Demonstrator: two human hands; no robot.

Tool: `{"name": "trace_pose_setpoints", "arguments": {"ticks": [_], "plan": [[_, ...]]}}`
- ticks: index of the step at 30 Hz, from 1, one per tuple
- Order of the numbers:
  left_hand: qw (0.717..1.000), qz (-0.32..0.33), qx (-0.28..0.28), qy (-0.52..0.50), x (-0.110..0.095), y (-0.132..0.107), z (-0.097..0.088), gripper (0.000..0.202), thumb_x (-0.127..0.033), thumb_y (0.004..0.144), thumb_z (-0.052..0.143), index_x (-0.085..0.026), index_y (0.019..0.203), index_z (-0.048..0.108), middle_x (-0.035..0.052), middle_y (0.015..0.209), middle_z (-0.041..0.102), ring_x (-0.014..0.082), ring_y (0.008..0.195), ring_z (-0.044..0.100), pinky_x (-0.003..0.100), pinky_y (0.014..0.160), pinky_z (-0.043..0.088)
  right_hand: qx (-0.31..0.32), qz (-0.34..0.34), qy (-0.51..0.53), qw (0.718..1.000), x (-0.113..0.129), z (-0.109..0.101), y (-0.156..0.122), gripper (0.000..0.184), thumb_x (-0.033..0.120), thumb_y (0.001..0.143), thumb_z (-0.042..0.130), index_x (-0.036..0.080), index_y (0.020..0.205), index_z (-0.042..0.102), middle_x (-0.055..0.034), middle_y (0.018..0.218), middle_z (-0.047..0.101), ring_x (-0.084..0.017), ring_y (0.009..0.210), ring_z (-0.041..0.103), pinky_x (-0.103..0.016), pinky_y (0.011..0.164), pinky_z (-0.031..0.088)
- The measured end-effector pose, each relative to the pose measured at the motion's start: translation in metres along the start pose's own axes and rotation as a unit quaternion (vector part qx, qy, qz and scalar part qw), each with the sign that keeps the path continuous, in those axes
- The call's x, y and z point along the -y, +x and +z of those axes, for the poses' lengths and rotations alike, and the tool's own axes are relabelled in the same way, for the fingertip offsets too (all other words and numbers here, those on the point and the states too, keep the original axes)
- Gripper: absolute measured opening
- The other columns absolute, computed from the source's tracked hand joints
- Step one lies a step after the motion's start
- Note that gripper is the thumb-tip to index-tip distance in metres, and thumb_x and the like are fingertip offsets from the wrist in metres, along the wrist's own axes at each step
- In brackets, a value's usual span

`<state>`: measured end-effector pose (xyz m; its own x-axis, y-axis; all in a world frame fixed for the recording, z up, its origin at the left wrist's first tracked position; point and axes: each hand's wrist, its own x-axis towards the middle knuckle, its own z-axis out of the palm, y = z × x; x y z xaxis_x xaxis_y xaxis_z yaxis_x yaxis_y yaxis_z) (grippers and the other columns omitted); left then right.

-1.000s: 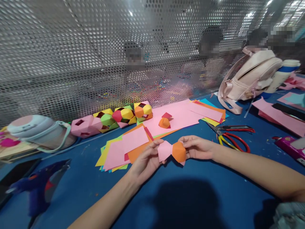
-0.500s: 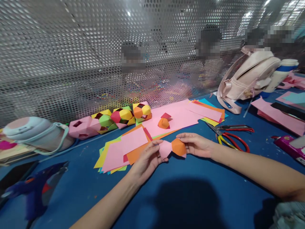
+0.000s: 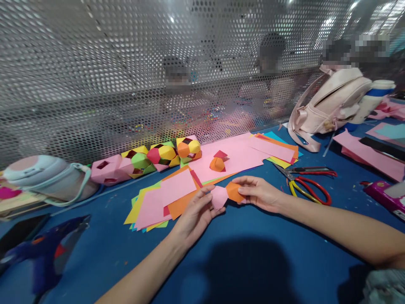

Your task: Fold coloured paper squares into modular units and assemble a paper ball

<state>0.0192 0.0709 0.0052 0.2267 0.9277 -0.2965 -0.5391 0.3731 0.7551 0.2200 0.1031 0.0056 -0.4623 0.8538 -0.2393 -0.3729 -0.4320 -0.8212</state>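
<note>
My left hand (image 3: 198,211) pinches a pink folded paper piece (image 3: 219,197) between thumb and fingers. From the other side, my right hand (image 3: 257,193) grips an orange folded paper piece (image 3: 234,192). The two pieces meet edge to edge above the blue table; whether they are joined I cannot tell. Just beyond them, a small orange and red folded paper piece (image 3: 217,164) rests on a large pink sheet (image 3: 236,147). A fan of coloured paper sheets (image 3: 152,207) lies beside my left hand.
Several folded paper balls (image 3: 163,155) line the perforated metal screen (image 3: 110,84), with people behind it. Scissors (image 3: 305,188) and pliers lie at right, near a pink backpack (image 3: 329,101). A blue glue gun (image 3: 47,249) and a light blue pouch (image 3: 47,177) are at left.
My right hand has shifted slightly left, its thumb now lying further over the orange piece. The joined-looking papers are turned a little, and less pink shows below the orange.
</note>
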Motion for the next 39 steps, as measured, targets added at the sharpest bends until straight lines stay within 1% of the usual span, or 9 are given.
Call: {"name": "trace_pose_setpoints", "arguments": {"ticks": [14, 18, 21, 25, 28, 30, 32, 37, 39], "plan": [[1.0, 0.017, 0.003, 0.003, 0.002, 0.002, -0.001, 0.02, -0.017, 0.074, 0.067, -0.019, 0.094, 0.063, 0.0013, 0.089, 0.064, 0.0133, 0.075, 0.062, 0.033, 0.073, 0.057, -0.022, -0.028, -0.071, 0.997, -0.006, 0.003, 0.001, 0.034, 0.026, 0.064, 0.077, 0.017, 0.095, 0.065, -0.0024, 0.087, 0.066, -0.011, 0.064, 0.063, -0.025, 0.061, 0.054], [0.998, 0.037, -0.023, 0.05, 0.002, 0.002, 0.0, 0.02, -0.022, 0.075, 0.068, -0.018, 0.094, 0.064, 0.0012, 0.086, 0.064, 0.0132, 0.073, 0.061, 0.032, 0.073, 0.056, -0.023, -0.049, -0.164, 0.985, -0.006, 0.001, 0.002, 0.036, 0.031, 0.071, 0.069, 0.018, 0.103, 0.062, -0.0019, 0.086, 0.066, -0.01, 0.06, 0.061, -0.029, 0.064, 0.053], [0.988, 0.054, -0.044, 0.135, 0.005, 0.002, 0.0, 0.028, -0.031, 0.078, 0.064, -0.017, 0.101, 0.063, 0.0058, 0.1, 0.065, 0.0178, 0.084, 0.063, 0.036, 0.082, 0.053, -0.017, -0.091, -0.328, 0.94, -0.001, -0.001, 0.0, 0.047, 0.032, 0.071, 0.067, 0.019, 0.115, 0.057, -0.0075, 0.106, 0.064, -0.017, 0.077, 0.064, -0.035, 0.073, 0.052], [0.925, 0.115, -0.057, 0.357, 0.006, -0.001, -0.002, 0.032, -0.039, 0.083, 0.053, -0.02, 0.106, 0.064, 0.0078, 0.123, 0.058, 0.0247, 0.116, 0.051, 0.041, 0.102, 0.037, 0.004, -0.156, -0.594, 0.789, 0.01, 0.0, -0.007, 0.055, 0.031, 0.07, 0.067, 0.02, 0.122, 0.054, -0.0091, 0.126, 0.055, -0.026, 0.112, 0.054, -0.042, 0.095, 0.042], [0.851, 0.172, -0.049, 0.494, 0.006, -0.003, -0.004, 0.034, -0.038, 0.086, 0.047, -0.021, 0.111, 0.062, 0.0069, 0.13, 0.054, 0.0227, 0.126, 0.042, 0.041, 0.108, 0.028, -0.006, -0.157, -0.711, 0.685, 0.018, 0.001, -0.013, 0.057, 0.04, 0.076, 0.061, 0.021, 0.129, 0.048, -0.0092, 0.125, 0.056, -0.031, 0.11, 0.054, -0.049, 0.092, 0.042], [0.81, 0.2, -0.04, 0.55, 0.008, -0.002, -0.006, 0.036, -0.037, 0.086, 0.047, -0.021, 0.116, 0.058, 0.0081, 0.134, 0.05, 0.0222, 0.127, 0.041, 0.041, 0.109, 0.028, -0.007, -0.162, -0.755, 0.636, 0.02, 0.0, -0.015, 0.06, 0.045, 0.076, 0.06, 0.021, 0.129, 0.047, -0.01, 0.124, 0.057, -0.033, 0.109, 0.054, -0.052, 0.089, 0.043], [0.775, 0.227, -0.035, 0.588, 0.011, -0.001, -0.009, 0.037, -0.036, 0.084, 0.05, -0.022, 0.118, 0.056, 0.0092, 0.136, 0.047, 0.0225, 0.127, 0.041, 0.043, 0.108, 0.029, 0.007, -0.176, -0.763, 0.621, 0.02, -0.003, -0.013, 0.06, 0.044, 0.076, 0.062, 0.019, 0.129, 0.047, -0.0105, 0.124, 0.057, -0.032, 0.111, 0.052, -0.05, 0.091, 0.043], [0.729, 0.259, -0.007, 0.634, 0.017, 0.002, -0.015, 0.04, -0.033, 0.086, 0.05, -0.02, 0.123, 0.053, 0.0114, 0.138, 0.046, 0.0222, 0.128, 0.041, 0.043, 0.107, 0.031, 0.065, -0.246, -0.691, 0.677, 0.01, -0.012, -0.004, 0.049, 0.03, 0.081, 0.059, 0.017, 0.127, 0.048, -0.0095, 0.125, 0.056, -0.022, 0.114, 0.052, -0.038, 0.097, 0.042], [0.72, 0.265, 0.004, 0.642, 0.018, 0.002, -0.015, 0.04, -0.031, 0.087, 0.048, -0.018, 0.124, 0.052, 0.0118, 0.137, 0.047, 0.0211, 0.128, 0.041, 0.041, 0.107, 0.032, 0.077, -0.269, -0.676, 0.682, 0.006, -0.013, -0.003, 0.044, 0.026, 0.082, 0.059, 0.017, 0.124, 0.051, -0.0098, 0.12, 0.058, -0.021, 0.11, 0.054, -0.037, 0.096, 0.044]]}}
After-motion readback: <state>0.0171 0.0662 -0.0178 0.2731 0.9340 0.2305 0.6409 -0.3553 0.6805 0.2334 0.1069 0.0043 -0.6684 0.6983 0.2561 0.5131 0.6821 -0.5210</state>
